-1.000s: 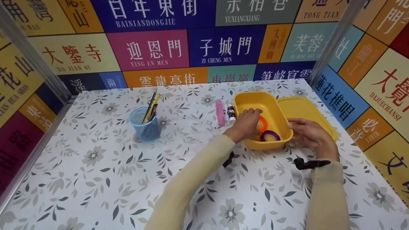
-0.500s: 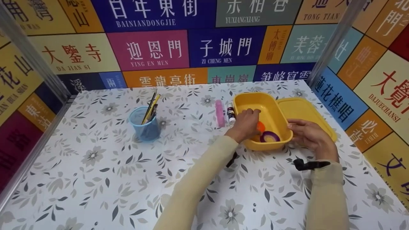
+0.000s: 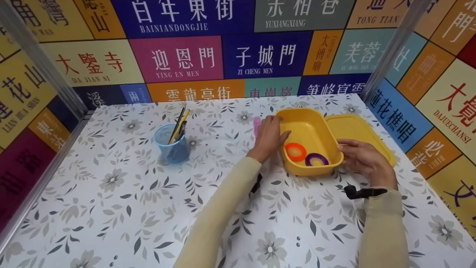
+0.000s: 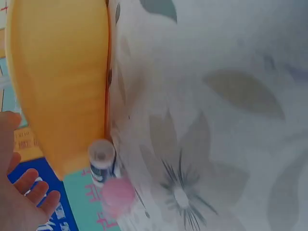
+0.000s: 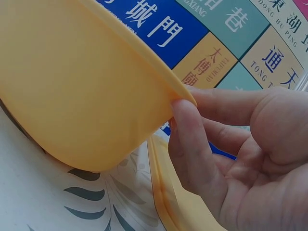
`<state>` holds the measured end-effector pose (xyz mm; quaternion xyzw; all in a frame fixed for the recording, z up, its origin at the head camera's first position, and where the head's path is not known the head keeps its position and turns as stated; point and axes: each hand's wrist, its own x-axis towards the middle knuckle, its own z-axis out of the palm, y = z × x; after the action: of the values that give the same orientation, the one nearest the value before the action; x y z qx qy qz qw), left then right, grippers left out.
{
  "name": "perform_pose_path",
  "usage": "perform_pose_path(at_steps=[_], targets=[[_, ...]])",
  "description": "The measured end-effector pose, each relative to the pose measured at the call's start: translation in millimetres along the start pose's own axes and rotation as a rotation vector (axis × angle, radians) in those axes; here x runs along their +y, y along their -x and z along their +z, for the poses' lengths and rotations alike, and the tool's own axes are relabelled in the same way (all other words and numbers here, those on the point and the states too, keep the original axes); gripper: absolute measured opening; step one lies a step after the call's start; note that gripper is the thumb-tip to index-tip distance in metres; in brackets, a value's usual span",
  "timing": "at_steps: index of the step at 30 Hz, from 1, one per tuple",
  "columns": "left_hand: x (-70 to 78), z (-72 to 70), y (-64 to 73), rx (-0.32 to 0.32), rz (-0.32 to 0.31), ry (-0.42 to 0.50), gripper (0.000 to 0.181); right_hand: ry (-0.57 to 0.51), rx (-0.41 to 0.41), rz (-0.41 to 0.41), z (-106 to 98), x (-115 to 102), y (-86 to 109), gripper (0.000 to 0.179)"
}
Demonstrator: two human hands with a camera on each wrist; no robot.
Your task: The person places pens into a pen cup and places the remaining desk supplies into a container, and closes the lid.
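Observation:
A yellow plastic box [image 3: 310, 128] stands at the right of the table. Inside it, an orange ring [image 3: 295, 152] and a purple ring [image 3: 317, 160] lie near its front end. My left hand [image 3: 268, 136] is at the box's left rim with its fingers loose and nothing held. Below those fingers, a small dark tube with a white end [image 4: 102, 154] and a pink stick-like item [image 4: 118, 193] stand out in the left wrist view; the hand mostly covers them from above. My right hand [image 5: 236, 139] pinches the box's right rim between thumb and fingers.
The box's yellow lid [image 3: 359, 130] lies flat behind my right hand. Further left stands a blue mesh pen cup [image 3: 172, 145] holding several pencils and brushes [image 3: 180, 124]. A flower-patterned cloth [image 3: 148, 208] covers the table, and printed panels [image 3: 174, 59] wall its back and sides.
My left hand has let go of the orange ring, which now lies flat in the box, and has moved left to the rim. The right hand keeps its place on the box.

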<state>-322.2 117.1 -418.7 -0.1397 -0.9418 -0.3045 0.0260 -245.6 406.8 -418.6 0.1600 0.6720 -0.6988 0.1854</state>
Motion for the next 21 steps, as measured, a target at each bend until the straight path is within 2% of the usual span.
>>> perform_pose_path(at_steps=[7,12,16,21], targets=[[-22.7,-14.4,-7.8,0.051,-0.046,0.111,0.056,-0.026,-0.003,-0.004,-2,0,0.9,0.053],[-36.7,-23.9,-8.1,0.030,-0.095,0.307,0.054,-0.028,-0.010,-0.002,-2,2,0.0,0.055],[-47.3,-27.6,-10.5,0.009,-0.213,0.480,0.053,-0.014,-0.006,-0.003,-1,2,-0.4,0.061],[-54.8,-31.0,-15.9,0.005,-0.369,0.550,0.054,-0.027,0.002,0.005,1,0,0.5,0.065]])
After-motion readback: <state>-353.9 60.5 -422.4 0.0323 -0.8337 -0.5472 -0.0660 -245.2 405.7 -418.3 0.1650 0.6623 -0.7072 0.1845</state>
